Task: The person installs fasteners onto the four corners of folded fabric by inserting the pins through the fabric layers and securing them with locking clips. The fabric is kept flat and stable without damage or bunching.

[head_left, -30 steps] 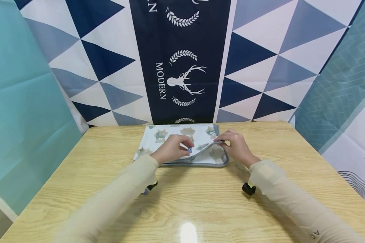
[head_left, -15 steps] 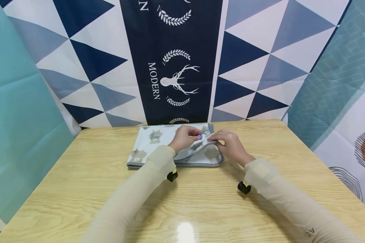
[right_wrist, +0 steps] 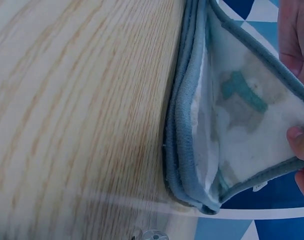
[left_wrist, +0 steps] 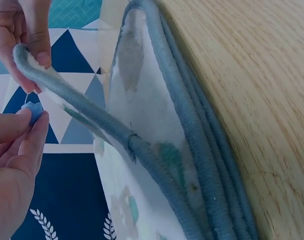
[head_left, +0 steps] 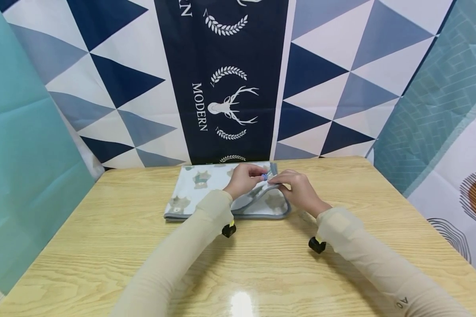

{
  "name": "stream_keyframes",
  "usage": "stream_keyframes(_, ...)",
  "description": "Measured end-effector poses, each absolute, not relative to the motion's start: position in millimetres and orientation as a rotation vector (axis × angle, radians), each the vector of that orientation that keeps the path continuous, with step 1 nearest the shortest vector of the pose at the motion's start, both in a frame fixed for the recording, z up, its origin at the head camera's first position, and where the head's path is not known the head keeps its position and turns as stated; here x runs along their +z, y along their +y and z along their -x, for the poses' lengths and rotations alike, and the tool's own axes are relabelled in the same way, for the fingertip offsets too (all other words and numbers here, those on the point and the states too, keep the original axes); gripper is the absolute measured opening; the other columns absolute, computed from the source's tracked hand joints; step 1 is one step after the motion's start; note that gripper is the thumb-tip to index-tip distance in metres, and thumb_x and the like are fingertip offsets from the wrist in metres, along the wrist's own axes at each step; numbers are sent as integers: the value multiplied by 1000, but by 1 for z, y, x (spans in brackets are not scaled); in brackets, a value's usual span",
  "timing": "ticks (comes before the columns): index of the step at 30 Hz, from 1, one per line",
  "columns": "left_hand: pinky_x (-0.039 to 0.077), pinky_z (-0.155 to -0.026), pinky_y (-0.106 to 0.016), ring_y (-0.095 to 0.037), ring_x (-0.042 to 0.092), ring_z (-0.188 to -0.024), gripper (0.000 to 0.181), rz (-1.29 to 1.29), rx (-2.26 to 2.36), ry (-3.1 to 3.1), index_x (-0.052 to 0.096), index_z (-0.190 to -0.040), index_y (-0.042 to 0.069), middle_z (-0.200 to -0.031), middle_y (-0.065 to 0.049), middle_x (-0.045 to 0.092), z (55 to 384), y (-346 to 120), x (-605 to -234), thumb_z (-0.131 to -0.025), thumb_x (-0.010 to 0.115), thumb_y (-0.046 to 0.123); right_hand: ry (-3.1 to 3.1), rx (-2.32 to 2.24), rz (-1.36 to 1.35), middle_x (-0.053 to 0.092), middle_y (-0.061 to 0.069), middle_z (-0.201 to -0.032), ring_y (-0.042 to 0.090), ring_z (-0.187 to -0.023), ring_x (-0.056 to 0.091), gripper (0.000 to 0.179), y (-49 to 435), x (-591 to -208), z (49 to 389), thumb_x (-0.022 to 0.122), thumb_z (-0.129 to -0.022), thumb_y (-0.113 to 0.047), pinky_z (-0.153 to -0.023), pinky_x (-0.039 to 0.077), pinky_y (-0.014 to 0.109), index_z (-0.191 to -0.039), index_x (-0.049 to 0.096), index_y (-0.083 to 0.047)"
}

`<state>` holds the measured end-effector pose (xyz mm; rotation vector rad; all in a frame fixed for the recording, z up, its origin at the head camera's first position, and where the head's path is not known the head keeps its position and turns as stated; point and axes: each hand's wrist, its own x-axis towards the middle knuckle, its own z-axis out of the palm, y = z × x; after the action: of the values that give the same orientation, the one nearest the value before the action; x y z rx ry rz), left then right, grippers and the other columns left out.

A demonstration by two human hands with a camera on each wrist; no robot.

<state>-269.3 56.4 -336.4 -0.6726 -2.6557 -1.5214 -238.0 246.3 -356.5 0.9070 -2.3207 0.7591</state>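
A folded white blanket (head_left: 206, 193) with a bear print and grey-blue edging lies at the back of the wooden table. My right hand (head_left: 299, 191) pinches its upper layer at the near right corner and lifts it, so a gap shows above the layers beneath. Between thumb and fingers, my left hand (head_left: 243, 178) pinches a small blue-headed pin (left_wrist: 33, 110) with thin metal wire, close to the lifted corner. In the left wrist view the wire points up toward the right hand's fingertips (left_wrist: 42, 59). The right wrist view shows the raised corner held by the right thumb (right_wrist: 301, 142).
The wooden table (head_left: 103, 246) stretches in front of the blanket. A patterned cloth (head_left: 230, 88) hangs right behind it, with teal sheets (head_left: 27, 132) at the sides. A small clear and metallic thing (right_wrist: 154, 235) shows at the lower edge of the right wrist view.
My left hand has moved right with the blue-headed pin, from the blanket's middle to beside the right hand. The right hand keeps the corner lifted. The head view has shifted slightly.
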Motion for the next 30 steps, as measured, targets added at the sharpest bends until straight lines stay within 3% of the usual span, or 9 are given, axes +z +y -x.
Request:
stream_keyframes(12, 55, -86, -23, -25, 69, -103, 23, 721, -1480, -2633, 71, -108, -1, -110, -16, 72, 270, 58, -338, -87, 64, -2, -2358, 768, -908, 76, 8, -92, 23, -88, 68, 27, 247, -355, 237, 70, -76, 12, -78, 56, 40, -95, 77, -6)
stream_keyframes(21, 55, -87, -22, -26, 70, -102, 22, 997, -1252, -2577, 70, -105, -6, -108, -19, 72, 267, 59, -341, -86, 60, -9, -2344, 783, -900, 76, 7, -88, 21, -85, 69, 24, 248, -359, 237, 71, -76, 10, -75, 57, 39, -91, 77, -7)
stream_keyframes(30, 54, -87, -18, -25, 69, -105, 25, 1061, -1243, -2616, 70, -108, -4, -109, -17, 71, 262, 61, -340, -87, 59, -11, -2270, 815, -793, 75, 6, -84, 21, -82, 72, 17, 249, -362, 237, 77, -74, 5, -63, 53, 30, -85, 75, -8)
